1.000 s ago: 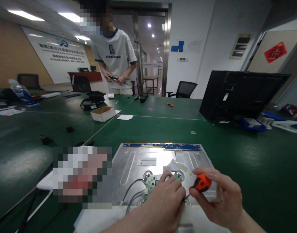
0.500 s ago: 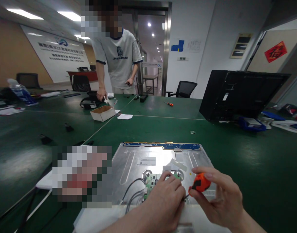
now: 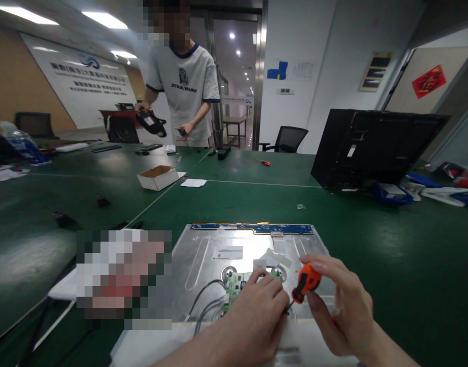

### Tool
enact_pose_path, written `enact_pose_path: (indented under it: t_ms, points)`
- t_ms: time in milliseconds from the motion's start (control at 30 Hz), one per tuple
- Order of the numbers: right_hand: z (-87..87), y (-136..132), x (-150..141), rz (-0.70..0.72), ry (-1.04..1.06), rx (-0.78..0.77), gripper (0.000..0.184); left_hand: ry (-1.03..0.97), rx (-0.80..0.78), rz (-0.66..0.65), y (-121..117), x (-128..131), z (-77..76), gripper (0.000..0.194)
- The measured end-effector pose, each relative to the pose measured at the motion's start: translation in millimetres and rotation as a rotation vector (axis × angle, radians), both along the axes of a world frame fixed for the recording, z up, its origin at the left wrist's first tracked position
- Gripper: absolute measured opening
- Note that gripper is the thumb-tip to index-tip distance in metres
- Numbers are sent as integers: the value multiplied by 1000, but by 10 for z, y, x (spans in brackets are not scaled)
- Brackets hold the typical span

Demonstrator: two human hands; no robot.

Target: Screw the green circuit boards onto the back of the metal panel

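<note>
My right hand (image 3: 339, 300) pinches the orange-and-black handle of a screwdriver (image 3: 307, 281) between thumb and fingers. The handle tilts, and its thin shaft runs down to the left, where its tip is hidden behind my left hand (image 3: 259, 306). That left hand lies over a green circuit board (image 3: 234, 285) with its fingers curled. What is under those fingertips is hidden. The board sits on the metal back of a display panel (image 3: 201, 262), with dark cables at its left side and pieces of pale tape above it. A blue circuit strip (image 3: 234, 228) runs along the panel's far edge.
Across the green table (image 3: 241, 201) a person (image 3: 184, 86) stands holding a black item (image 3: 152, 123). An open box (image 3: 157, 178), white paper (image 3: 193, 182) and another screwdriver (image 3: 265, 163) lie farther back. A large black monitor (image 3: 375, 148) stands at right. A blurred-out object (image 3: 123, 275) lies left.
The screwdriver handle has turned and tilted differently in my right hand. My left hand stays on the board. The person opposite has lifted the black item off the table. The view has shifted slightly.
</note>
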State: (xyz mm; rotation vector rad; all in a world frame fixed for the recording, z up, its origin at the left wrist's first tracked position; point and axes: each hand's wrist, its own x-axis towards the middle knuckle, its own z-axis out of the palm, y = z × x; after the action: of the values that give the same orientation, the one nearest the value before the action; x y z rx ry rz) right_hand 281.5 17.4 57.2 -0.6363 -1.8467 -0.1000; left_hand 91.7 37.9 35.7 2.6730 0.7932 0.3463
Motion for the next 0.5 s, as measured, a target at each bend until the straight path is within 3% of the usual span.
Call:
enact_pose_path:
  t_ms: [200,500]
  points:
    - [21,21,-39,30,64,3,61,33,-5,-15,16,6,34,17]
    - [102,14,-37,-34,-81,42,49,63,50,-33,16,5,1,21]
